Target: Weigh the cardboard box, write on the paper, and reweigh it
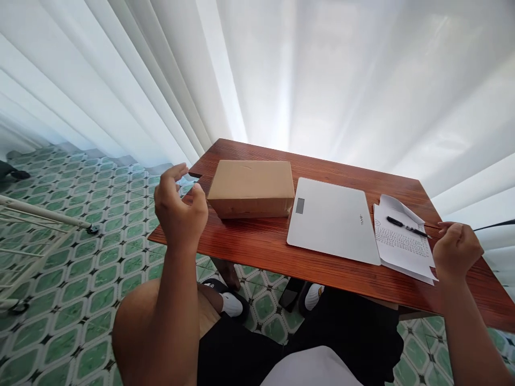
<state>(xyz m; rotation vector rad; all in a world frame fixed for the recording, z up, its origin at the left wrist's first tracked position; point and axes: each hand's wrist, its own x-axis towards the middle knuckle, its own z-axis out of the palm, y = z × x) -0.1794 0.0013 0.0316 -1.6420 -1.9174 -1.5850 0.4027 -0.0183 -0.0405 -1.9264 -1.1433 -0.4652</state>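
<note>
Your left hand [179,206] hovers with fingers loosely curled, holding nothing, the cardboard box [252,188] just to its right on the table [257,246]. Your right hand [456,251] is closed in a loose fist, empty, beside the printed papers [400,245] and pen [406,227] to its left.

Strong daylight comes through the white curtain [322,80] behind the table [261,246], blowing out its middle folds to near-pure white. The table's far edge shows a soft sheen. Near things look darker, backlit. The wide lens bends lines toward the frame's edges; focus stays sharp.
</note>
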